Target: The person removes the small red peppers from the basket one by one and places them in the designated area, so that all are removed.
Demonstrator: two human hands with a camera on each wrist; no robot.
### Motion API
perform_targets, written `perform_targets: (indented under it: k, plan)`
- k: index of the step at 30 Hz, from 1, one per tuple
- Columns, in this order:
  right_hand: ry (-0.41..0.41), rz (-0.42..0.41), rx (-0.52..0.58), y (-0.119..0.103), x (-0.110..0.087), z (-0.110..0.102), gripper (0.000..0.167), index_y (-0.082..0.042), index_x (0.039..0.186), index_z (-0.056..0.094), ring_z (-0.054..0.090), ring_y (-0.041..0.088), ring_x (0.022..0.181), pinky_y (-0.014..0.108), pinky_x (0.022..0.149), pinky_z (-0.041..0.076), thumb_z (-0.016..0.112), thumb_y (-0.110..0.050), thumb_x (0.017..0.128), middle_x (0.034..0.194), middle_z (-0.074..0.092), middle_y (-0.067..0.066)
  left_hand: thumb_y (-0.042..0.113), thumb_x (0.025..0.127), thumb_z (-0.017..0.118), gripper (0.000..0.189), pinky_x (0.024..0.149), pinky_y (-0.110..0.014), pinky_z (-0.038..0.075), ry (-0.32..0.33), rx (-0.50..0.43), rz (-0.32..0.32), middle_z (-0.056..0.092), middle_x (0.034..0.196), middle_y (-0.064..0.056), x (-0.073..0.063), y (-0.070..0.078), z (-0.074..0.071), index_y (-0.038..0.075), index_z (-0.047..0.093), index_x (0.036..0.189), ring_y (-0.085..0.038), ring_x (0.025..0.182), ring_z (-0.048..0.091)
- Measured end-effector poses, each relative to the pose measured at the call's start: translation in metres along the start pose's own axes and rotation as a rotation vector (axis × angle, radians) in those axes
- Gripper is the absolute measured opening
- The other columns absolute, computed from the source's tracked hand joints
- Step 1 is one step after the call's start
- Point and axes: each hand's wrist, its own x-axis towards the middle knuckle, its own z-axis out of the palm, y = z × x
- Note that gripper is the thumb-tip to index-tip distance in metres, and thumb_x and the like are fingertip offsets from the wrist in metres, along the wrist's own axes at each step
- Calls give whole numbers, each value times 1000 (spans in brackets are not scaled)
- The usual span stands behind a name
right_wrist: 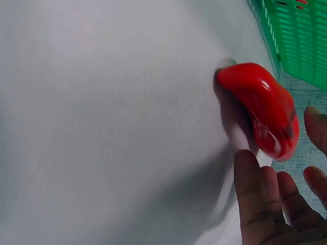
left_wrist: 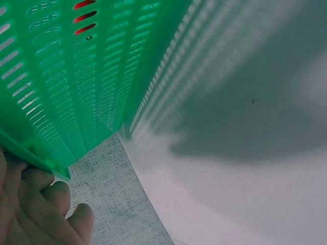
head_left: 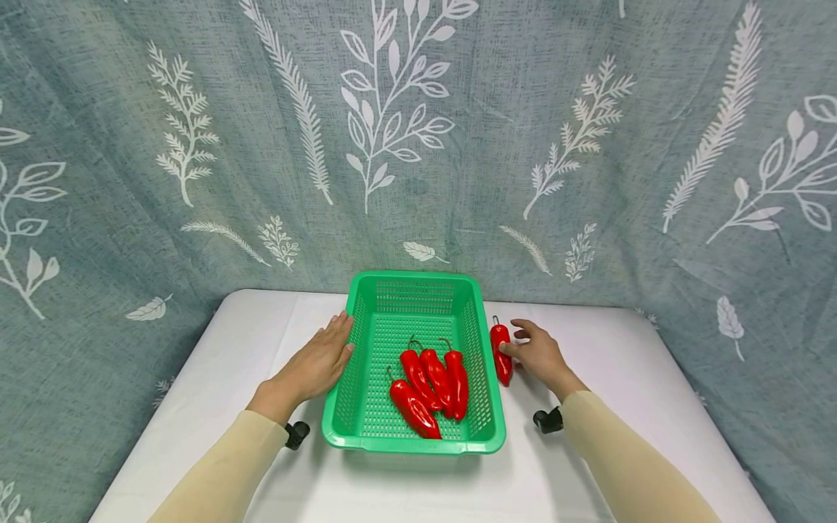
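A green plastic basket [head_left: 412, 444] with slotted walls stands on a white-covered table. Several glossy red peppers [head_left: 413, 408] with thin dark stems lie inside it. My left hand [head_left: 318, 361] rests along the basket's left rim, fingers extended together; the left wrist view shows the fingers [left_wrist: 53, 199] right at the rim. Outside the right wall lies another red pepper [head_left: 500, 337]. Around it my right hand [head_left: 538, 356] is spread, the thumb overlapping the pepper in the head view. From the right wrist, a gap shows between this pepper [right_wrist: 263, 94] and the thumb [right_wrist: 317, 127].
The white table [head_left: 641, 407] extends on both sides of the basket. Behind it hangs a grey-green curtain [head_left: 471, 181] with white leaf prints. A dark wrist-worn device [head_left: 548, 420] sits below the right hand, and a similar one [head_left: 297, 434] beside the left sleeve.
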Motion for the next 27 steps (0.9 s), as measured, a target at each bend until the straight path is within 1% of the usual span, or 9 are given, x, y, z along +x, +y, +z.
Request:
perform_targets:
  k: [2, 6, 9, 15, 21, 27]
  plan:
    - [4, -14, 2, -1, -2, -2, 72, -5, 161, 39, 59, 44, 134, 43, 87, 66, 73, -20, 99, 154, 49, 29, 25, 116, 40, 61, 131, -58, 22, 2, 1, 2, 20, 173, -25, -1, 0, 0, -7, 22, 165, -43, 160, 22]
    - [4, -17, 11, -4, -5, -5, 72, -6, 161, 39, 59, 44, 134, 44, 90, 65, 73, -20, 99, 154, 48, 28, 25, 115, 40, 61, 131, -58, 22, 4, 1, 1, 20, 173, -25, -1, 1, -1, -7, 22, 165, -43, 161, 21]
    - [0, -19, 18, -7, -9, -8, 72, -7, 162, 39, 59, 43, 133, 44, 90, 66, 73, -21, 100, 155, 48, 27, 25, 116, 39, 61, 131, -58, 22, 1, -1, -1, 20, 173, -25, -2, 1, -1, -7, 21, 165, -42, 161, 20]
    - [-18, -47, 43, -18, -18, -14, 70, -9, 162, 39, 60, 42, 133, 43, 90, 66, 72, -21, 101, 157, 46, 27, 25, 116, 38, 61, 132, -57, 21, -7, 4, -6, 19, 173, -24, -1, 2, -1, -7, 21, 165, -42, 161, 20]
    - [-11, -82, 54, -36, -26, -22, 69, -10, 163, 39, 59, 42, 134, 41, 87, 67, 70, -25, 103, 155, 48, 26, 25, 116, 38, 61, 132, -58, 22, -6, 7, -7, 19, 173, -24, -1, 1, -1, -6, 21, 165, -42, 161, 20]
    - [-2, -141, 36, -66, -36, -28, 64, -7, 161, 41, 61, 42, 130, 44, 88, 66, 65, -27, 105, 149, 54, 26, 26, 116, 37, 61, 132, -57, 21, -9, 8, -14, 18, 174, -23, 0, 1, 0, -6, 19, 165, -41, 161, 19]
